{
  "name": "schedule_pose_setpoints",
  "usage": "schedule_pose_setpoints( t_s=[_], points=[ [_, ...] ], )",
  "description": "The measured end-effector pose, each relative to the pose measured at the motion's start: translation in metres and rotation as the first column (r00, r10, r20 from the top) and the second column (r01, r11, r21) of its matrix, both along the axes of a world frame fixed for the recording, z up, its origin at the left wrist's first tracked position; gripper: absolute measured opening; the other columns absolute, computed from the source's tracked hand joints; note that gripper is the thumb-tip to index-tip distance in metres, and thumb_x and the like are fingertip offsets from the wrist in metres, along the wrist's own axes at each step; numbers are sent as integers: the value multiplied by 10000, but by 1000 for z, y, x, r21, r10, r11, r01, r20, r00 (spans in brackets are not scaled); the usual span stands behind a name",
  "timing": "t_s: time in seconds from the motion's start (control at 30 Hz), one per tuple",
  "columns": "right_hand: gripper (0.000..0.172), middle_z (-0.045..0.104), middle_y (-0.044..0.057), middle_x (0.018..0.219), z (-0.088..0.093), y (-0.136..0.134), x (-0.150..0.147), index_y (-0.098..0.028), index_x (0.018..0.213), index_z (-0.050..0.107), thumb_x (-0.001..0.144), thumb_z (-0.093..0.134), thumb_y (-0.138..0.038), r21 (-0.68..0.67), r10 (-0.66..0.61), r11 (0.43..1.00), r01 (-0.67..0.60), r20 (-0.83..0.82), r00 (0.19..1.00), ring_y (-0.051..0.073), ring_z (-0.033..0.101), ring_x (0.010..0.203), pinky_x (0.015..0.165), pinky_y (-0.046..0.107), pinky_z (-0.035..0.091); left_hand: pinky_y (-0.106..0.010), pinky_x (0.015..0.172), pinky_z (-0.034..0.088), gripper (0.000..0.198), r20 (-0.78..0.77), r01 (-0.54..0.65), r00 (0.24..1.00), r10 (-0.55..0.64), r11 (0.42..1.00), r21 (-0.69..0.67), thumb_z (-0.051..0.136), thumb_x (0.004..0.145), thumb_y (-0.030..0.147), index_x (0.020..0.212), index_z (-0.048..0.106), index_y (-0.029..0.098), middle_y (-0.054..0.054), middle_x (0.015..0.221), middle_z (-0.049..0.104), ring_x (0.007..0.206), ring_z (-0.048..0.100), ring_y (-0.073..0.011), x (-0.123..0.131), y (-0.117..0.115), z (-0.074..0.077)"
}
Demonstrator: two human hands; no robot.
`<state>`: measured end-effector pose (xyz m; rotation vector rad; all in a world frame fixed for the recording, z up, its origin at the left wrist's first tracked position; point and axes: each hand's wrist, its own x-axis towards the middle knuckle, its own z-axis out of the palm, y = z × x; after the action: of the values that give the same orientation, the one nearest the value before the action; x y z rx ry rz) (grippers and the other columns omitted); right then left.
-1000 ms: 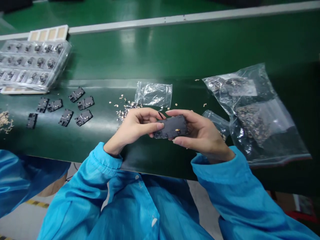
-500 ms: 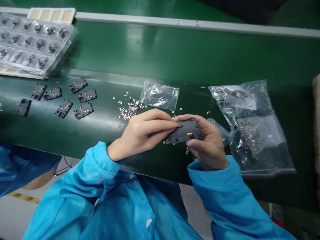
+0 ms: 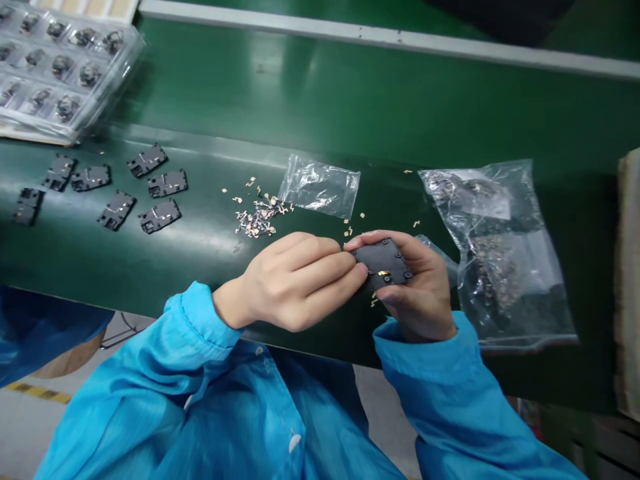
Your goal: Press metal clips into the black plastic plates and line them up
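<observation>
A clear tray (image 3: 60,73) of small parts lies far left on the green belt (image 3: 300,100); loose black pieces (image 3: 117,193) and a scatter of metal clips (image 3: 257,217) follow; the left hand (image 3: 295,280), fingers drawn together, presses its tips on the black plate (image 3: 383,263); the right hand (image 3: 420,293) cups that plate above the belt's near edge; clear bags (image 3: 500,260) lie just right.

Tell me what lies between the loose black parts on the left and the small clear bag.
Head view: a scatter of small metal pieces, otherwise bare green belt.
</observation>
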<state>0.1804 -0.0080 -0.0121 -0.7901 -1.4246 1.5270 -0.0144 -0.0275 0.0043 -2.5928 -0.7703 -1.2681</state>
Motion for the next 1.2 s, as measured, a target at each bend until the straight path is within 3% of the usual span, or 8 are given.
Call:
schedule_pose_setpoints(
  t_s=[0.3,0.53,0.7,0.9,1.2],
  points=[
    [424,729,-1,962,1,-1,-1,-303,1024,717,660,837,-483,21,-10,1000,10,5,1000,181,672,918,834,302,555,-321,685,576,153,-72,8,997,-2,996,91,554,879,87,951,668,15,-132,876,723,821,686,-206,-1,-3,3],
    [477,727,24,946,0,-1,-1,-279,995,710,620,837,-545,-12,-38,999,39,51,998,215,680,900,818,353,569,-299,684,599,133,-131,-30,990,48,989,141,553,885,115,895,684,138,-66,890,734,829,687,-173,-2,-4,4],
    [450,724,13,953,0,-1,-1,-291,1003,712,636,838,-519,-11,-27,1000,27,36,999,202,674,910,827,333,562,-309,698,599,111,-57,20,998,-16,998,63,589,867,110,949,663,114,-84,904,724,863,697,-193,-1,-3,1],
    [414,717,3,971,0,-1,0,-306,1028,711,674,825,-489,17,9,1000,-9,11,1000,189,663,925,841,312,550,-280,701,614,107,-95,-22,995,39,983,183,570,883,119,873,675,131,-49,857,731,813,698,-160,0,-1,3],
    [423,721,2,957,2,-2,0,-311,1009,713,654,830,-510,6,-1,1000,1,24,1000,201,667,916,833,331,556,-288,727,638,106,-125,6,992,11,990,140,586,875,116,892,690,102,-78,881,736,827,709,-181,-1,-3,7]
  ],
)
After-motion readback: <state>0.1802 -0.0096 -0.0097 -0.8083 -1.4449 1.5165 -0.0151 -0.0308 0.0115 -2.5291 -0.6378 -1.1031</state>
